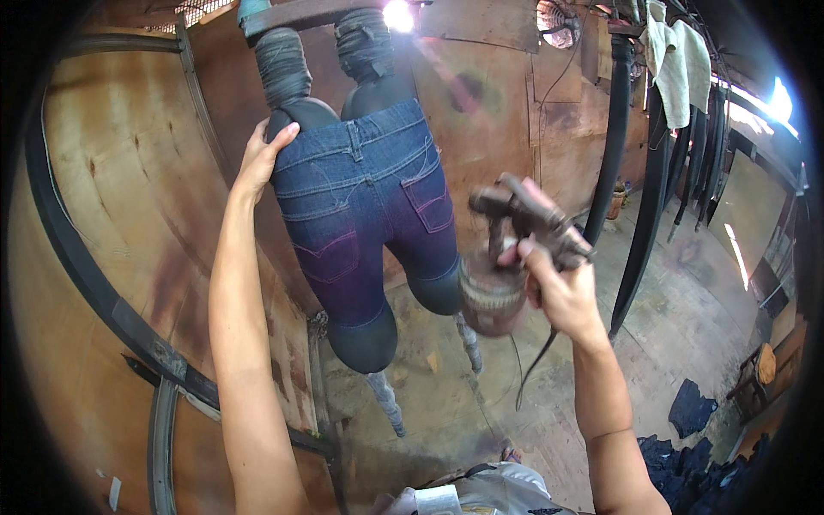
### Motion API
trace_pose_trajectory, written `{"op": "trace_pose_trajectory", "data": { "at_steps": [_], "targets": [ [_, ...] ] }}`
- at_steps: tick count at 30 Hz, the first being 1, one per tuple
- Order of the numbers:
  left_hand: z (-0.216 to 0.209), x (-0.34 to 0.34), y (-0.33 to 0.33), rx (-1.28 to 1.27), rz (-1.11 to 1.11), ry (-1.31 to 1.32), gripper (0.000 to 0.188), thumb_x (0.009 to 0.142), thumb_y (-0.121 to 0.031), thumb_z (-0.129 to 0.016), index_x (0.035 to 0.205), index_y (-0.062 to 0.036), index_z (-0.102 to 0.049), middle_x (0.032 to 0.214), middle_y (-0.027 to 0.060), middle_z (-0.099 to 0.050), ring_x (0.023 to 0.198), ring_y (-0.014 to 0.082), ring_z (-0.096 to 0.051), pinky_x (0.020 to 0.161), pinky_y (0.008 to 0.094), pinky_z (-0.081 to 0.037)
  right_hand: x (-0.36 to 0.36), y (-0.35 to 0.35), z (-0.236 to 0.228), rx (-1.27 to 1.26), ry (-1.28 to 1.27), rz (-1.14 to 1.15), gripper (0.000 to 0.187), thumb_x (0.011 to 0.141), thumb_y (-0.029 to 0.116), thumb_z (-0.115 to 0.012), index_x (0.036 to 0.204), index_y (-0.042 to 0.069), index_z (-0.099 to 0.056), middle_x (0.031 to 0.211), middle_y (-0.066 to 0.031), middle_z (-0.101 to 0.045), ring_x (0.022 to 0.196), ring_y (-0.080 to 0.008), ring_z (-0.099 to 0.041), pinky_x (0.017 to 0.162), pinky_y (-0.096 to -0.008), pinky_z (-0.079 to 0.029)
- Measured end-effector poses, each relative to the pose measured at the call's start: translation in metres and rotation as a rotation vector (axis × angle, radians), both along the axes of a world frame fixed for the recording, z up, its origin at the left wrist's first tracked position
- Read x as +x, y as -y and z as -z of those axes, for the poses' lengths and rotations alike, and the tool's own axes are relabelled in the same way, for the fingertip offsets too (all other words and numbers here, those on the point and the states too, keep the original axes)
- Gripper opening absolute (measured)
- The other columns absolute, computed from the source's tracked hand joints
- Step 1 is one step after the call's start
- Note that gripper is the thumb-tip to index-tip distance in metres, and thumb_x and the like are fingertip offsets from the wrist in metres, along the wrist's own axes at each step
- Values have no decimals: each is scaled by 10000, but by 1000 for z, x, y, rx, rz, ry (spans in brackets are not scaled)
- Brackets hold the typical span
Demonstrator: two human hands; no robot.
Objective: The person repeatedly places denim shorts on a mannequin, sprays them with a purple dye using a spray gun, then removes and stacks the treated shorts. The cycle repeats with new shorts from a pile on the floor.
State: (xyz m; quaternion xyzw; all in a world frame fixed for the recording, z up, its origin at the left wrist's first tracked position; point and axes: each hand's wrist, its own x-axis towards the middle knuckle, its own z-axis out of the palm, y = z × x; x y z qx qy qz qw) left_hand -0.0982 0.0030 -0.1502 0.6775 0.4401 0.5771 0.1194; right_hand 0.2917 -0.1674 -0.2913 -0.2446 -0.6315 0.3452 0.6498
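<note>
A pair of blue denim shorts (pixel 348 193) with a purple tint over the back pockets is stretched on a dark leg-shaped form (pixel 365 345). At its left side, my left hand (pixel 262 159) grips the waistband, thumb on the edge by the form. My right hand (pixel 562 296) is wrapped round a spray gun (pixel 524 215), held to the right of the shorts and apart from them. Under the gun hangs a stained round paint cup (pixel 492 296). The gun and cup are blurred by motion, and the trigger cannot be made out.
The form hangs by two wrapped posts (pixel 281 69) from a metal bar (pixel 300 15). Dark hoses or tubes (pixel 644 215) and a pale cloth (pixel 678 64) hang at right. Dark garments (pixel 691 472) lie on the floor near a wooden stool (pixel 760 369). Stained boards (pixel 129 172) stand at left.
</note>
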Motion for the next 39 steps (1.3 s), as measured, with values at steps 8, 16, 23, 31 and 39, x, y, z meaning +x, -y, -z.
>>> {"op": "trace_pose_trajectory", "data": {
  "at_steps": [8,16,23,31,39],
  "targets": [
    [1,7,13,-32,-34,-41,1110,759,-609,-763,1456,127,-312,1388,305,-486,1321,344,-483,1134,403,-340,-3,-5,-45,-29,232,148,517,938,36,-525,1454,56,-485,1114,-70,-678,826,-88,-606,785,-264,-508],
    [-61,3,44,220,-241,-68,1179,791,-723,-654,1459,165,-261,1439,365,-404,1390,402,-395,1148,462,-314,-46,21,-38,-13,171,13,522,961,40,-558,1473,52,-454,1044,-40,-674,842,-86,-593,813,-266,-500],
    [-31,13,25,-59,-98,-283,1040,751,-699,-713,1241,202,-544,1224,297,-621,1209,360,-582,1060,424,-417,-72,18,-34,-6,75,-42,543,975,43,-556,1498,59,-414,1203,-73,-638,852,-80,-583,832,-267,-506],
    [-48,2,6,-412,-264,-195,931,743,-558,-812,1322,112,-522,1233,264,-626,1158,311,-617,1009,401,-457,-26,-14,80,-316,422,150,593,916,47,-590,1484,147,-451,1120,-225,-703,1030,-307,-707,906,-362,-520],
    [-119,160,-69,1284,-503,-463,223,877,-188,-626,1061,-88,-699,1031,141,-704,972,309,-668,871,420,-506,93,-65,185,-636,443,223,562,879,105,-619,1432,116,-520,1154,-199,-698,1089,-314,-681,962,-362,-488]
  ]
}}
